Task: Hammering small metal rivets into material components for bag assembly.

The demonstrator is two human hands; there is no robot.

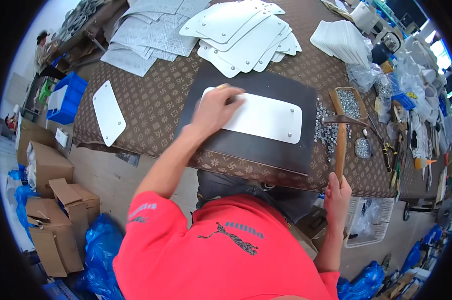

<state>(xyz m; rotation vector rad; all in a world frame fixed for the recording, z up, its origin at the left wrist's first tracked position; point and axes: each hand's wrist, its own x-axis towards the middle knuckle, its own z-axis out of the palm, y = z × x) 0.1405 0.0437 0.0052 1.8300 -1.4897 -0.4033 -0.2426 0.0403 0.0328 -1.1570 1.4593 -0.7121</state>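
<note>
My right hand (337,197) is closed round the wooden handle of a hammer (341,145). The hammer's metal head is uppermost, over the right side of the table beside loose studs. My left hand (216,109) lies over the left end of a white panel (263,116). Its thumb and forefinger point right with a gap between them, and the other fingers are partly hidden. Two metal studs show at the panel's right end. My left hand covers much of the other end. Beneath the panel is a dark flat mat (291,85).
White studded panels (246,37) are piled behind the mat, near patterned grey sheets (148,32). One panel (108,114) lies at left. To the right are scattered studs (326,131), a stud-filled tray (348,102), pliers (387,151) and a flask (384,47). Cardboard boxes (53,165) stand at left.
</note>
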